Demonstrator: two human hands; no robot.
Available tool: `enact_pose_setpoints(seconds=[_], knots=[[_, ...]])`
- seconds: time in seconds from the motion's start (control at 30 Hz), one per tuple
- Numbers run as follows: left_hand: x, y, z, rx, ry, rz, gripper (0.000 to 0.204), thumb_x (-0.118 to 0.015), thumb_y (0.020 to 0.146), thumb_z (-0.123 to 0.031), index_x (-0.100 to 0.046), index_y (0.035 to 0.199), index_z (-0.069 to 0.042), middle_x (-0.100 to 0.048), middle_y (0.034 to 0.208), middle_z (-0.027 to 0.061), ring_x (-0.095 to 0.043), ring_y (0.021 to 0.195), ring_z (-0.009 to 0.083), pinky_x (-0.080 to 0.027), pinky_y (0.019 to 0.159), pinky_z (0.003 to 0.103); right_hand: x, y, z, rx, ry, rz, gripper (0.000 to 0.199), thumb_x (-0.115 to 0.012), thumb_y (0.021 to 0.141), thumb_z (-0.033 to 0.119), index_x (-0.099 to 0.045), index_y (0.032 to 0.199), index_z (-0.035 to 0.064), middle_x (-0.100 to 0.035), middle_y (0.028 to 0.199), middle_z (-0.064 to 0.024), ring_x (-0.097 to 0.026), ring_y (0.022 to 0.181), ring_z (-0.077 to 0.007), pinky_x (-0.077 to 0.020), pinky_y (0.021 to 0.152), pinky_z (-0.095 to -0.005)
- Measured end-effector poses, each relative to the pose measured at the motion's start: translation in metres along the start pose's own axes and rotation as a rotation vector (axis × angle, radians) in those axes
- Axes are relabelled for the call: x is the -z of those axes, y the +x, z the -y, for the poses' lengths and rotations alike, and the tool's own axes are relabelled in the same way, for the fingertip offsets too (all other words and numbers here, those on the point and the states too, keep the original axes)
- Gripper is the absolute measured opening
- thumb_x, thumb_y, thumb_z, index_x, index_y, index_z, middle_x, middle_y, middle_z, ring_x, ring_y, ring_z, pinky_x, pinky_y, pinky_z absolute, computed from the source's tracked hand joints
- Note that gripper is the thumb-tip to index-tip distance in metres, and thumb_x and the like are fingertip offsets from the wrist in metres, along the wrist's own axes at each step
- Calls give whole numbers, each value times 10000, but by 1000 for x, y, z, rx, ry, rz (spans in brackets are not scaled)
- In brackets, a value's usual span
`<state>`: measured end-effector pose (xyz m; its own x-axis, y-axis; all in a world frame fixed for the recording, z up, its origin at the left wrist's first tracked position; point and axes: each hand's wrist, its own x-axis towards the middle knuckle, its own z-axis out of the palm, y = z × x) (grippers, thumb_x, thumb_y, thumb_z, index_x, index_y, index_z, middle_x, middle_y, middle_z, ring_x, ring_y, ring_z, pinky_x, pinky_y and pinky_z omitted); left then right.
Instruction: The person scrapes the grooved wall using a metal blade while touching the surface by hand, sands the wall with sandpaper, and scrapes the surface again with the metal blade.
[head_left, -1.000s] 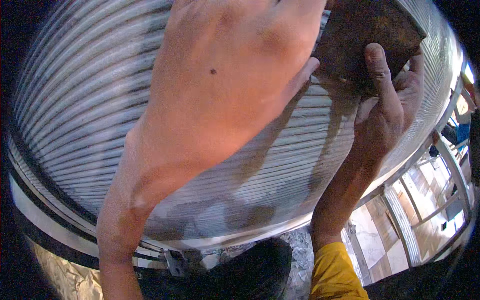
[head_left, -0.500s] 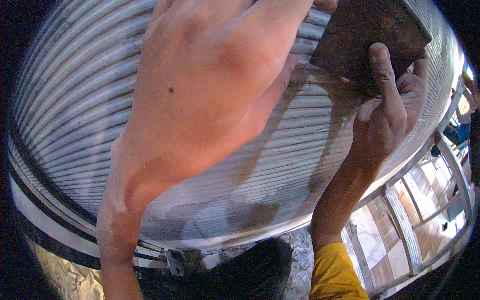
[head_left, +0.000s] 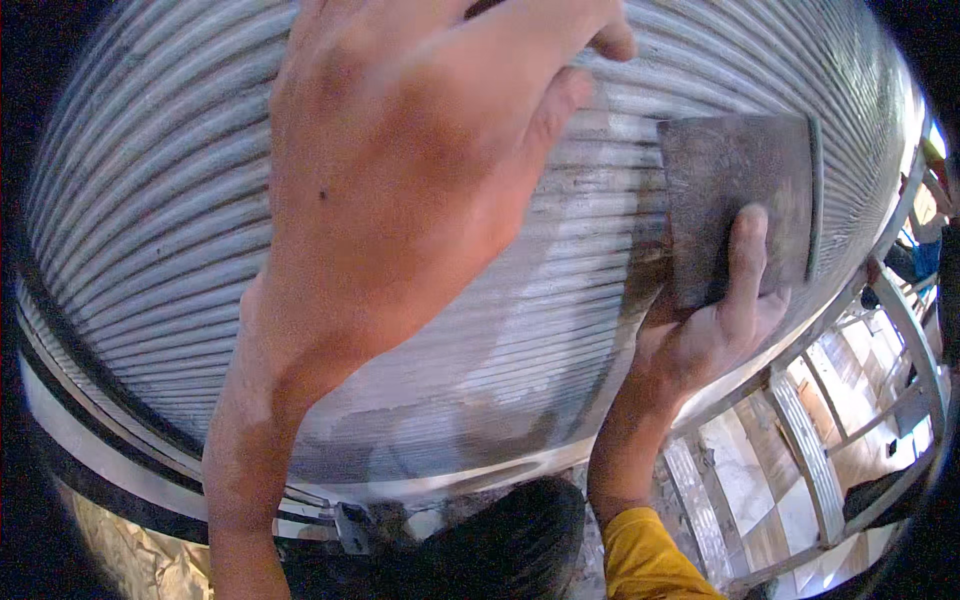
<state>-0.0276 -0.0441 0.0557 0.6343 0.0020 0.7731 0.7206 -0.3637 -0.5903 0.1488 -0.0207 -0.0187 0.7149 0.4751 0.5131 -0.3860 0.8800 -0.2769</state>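
My right hand (head_left: 710, 325) grips a dark, rectangular flat plate (head_left: 750, 170) with a raised strip along its right edge. The thumb lies across its face and the fingers are behind it, hidden. My left hand (head_left: 400, 170) is close to the camera at the upper middle, over the surface. Its fingers are curled, with the thumb tucked below, and a dark bit shows between them at the top edge; I cannot make out what it is. Beneath both hands spreads a grey ribbed surface (head_left: 160, 250), its lower middle smoothed over by a smeared grey film (head_left: 420, 410).
Black and pale edge bands (head_left: 110, 430) border the surface at lower left. Crumpled brownish sheeting (head_left: 130, 545) lies below them. At right stands a metal ladder-like frame (head_left: 810, 455), with pale and wood-toned boards (head_left: 740, 470) behind it. My dark-clothed leg (head_left: 500, 540) is at bottom centre.
My right hand and the plate have come down and a little left, and the plate has turned more upright. My left hand has shifted slightly left, bringing its thumb into view.
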Motion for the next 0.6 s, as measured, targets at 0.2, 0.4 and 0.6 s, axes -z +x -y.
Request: enact_pose_setpoints(seconds=[0.2,0.4,0.6], knots=[[16,-6,-4,-3,61,-6,323,-757,769,-133,-722,1090,-123,-669,1136,56,-591,1004,270,-431,899,407,4,-27,1,-34,-46,-74,547,-792,868,89,-538,1335,-40,-646,1240,-156,-669,1016,-242,-580,905,-379],[24,-18,-45,247,-127,68,320,-764,776,-208,-737,1087,-139,-670,1162,54,-601,1026,264,-434,905,410,-1,-41,4,-155,58,-56,421,-687,945,130,-538,1312,-12,-649,1192,-166,-711,909,-228,-633,678,-321],[0,-35,-74,136,-83,39,447,-748,814,-344,-710,1225,-172,-638,1357,38,-610,1152,223,-436,933,386,11,-34,-1,-159,-13,71,504,-813,846,27,-570,1280,-55,-671,1191,-137,-676,979,-201,-579,818,-345]])
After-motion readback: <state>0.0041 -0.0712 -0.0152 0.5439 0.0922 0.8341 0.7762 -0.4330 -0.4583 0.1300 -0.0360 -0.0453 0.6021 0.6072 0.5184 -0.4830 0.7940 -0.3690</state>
